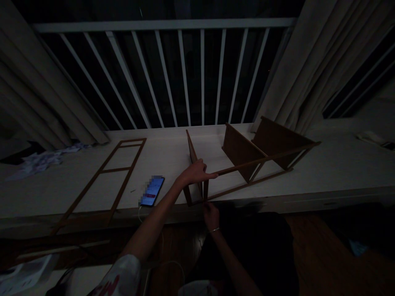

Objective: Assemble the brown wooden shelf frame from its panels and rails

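Note:
A partly assembled wooden shelf [240, 166] lies on its side on the white window ledge, with several dark boards standing up from its side frame. My left hand [197, 172] grips the near end of the shelf from above, fingers curled over and thumb stretched out along the upper rail. Just below, at the ledge's front edge, my right hand [211, 216] is closed against the lower corner of that end. Whatever its fingers pinch is hidden in the dark. A separate wooden side frame [106, 169] with crossbars lies to the left.
A lit phone [152, 191] with a cable lies on the ledge [173, 156] beside my left forearm. A small thin piece [133, 190] is left of it. White railing [182, 74] and curtains [311, 53] stand behind. Crumpled pale material [43, 162] lies far left.

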A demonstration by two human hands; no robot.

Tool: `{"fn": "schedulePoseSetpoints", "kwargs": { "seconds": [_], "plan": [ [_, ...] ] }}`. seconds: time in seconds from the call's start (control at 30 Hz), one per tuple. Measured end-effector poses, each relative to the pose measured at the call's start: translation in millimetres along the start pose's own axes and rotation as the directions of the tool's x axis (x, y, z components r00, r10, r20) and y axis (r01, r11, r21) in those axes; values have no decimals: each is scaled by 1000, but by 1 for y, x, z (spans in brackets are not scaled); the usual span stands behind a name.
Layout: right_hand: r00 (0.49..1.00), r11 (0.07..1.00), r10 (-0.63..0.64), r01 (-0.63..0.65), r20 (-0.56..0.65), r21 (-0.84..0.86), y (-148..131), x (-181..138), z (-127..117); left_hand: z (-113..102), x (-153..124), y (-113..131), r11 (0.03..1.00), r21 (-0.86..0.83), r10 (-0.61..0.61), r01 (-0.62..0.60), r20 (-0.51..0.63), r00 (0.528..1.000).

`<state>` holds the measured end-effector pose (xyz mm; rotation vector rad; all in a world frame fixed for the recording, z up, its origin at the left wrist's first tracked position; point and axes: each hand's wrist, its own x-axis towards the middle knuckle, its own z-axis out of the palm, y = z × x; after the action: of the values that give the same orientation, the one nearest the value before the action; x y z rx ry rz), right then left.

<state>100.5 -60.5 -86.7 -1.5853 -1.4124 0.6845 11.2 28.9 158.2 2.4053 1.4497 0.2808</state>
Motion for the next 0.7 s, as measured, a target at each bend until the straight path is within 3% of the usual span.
{"fn": "schedulePoseSetpoints", "kwargs": {
  "seconds": [0.3, 0.5, 0.7],
  "plan": [
    [979, 950, -182, 198, 91, -242, -2, -4, -3, -1, -1, 0, 1000, -3, 12, -12, -5, 1000],
    [978, 921, -167, 199, 121, -336, -5, -4, -4, 0, 0, -1, 1000, 18, 10, -10, -6, 1000],
    [983, 941, -155, 177, 96, -289, -12, -5, -6, -1, -1, 0, 1000, 0, 11, -11, -6, 1000]
  ]
}}
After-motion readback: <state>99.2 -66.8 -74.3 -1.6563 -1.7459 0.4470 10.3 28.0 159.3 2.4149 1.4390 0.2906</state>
